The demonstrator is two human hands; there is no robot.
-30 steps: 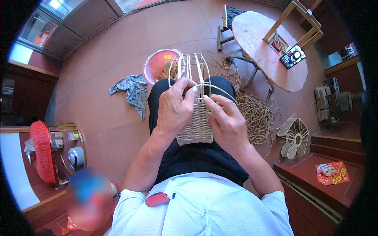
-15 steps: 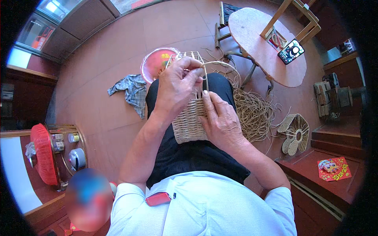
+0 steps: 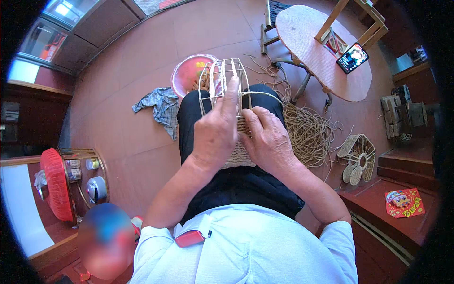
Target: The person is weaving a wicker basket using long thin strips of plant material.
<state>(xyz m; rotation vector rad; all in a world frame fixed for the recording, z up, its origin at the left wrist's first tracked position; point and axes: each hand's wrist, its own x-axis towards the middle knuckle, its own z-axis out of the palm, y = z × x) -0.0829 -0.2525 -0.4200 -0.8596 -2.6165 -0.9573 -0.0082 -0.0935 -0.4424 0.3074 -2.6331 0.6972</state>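
Observation:
A half-woven straw basket (image 3: 238, 158) on a wire frame rests upright between my black-trousered thighs, woven in its lower part, with bare wires and pale strands above. My left hand (image 3: 217, 130) is at its left side, index finger stretched up along the frame and slightly blurred; the other fingertips are partly hidden. My right hand (image 3: 265, 132) grips the right side of the weave, thumb against it and fingers bent at its upper edge. A loose cord (image 3: 262, 93) runs from the frame out to the right, just above my right hand.
A pink basin (image 3: 184, 71) and plaid shirt (image 3: 156, 109) lie ahead-left. To the right are heaped cord (image 3: 309, 137), an oval table (image 3: 302, 33) with wooden frame and phone (image 3: 352, 58), and another woven frame (image 3: 357, 158). A rack with red cover (image 3: 56, 182) stands left.
My left hand has gone from pinching and lifting the cord to a lower position with its index finger extended upward. The raised loop of cord has dropped; my right hand stays on the basket.

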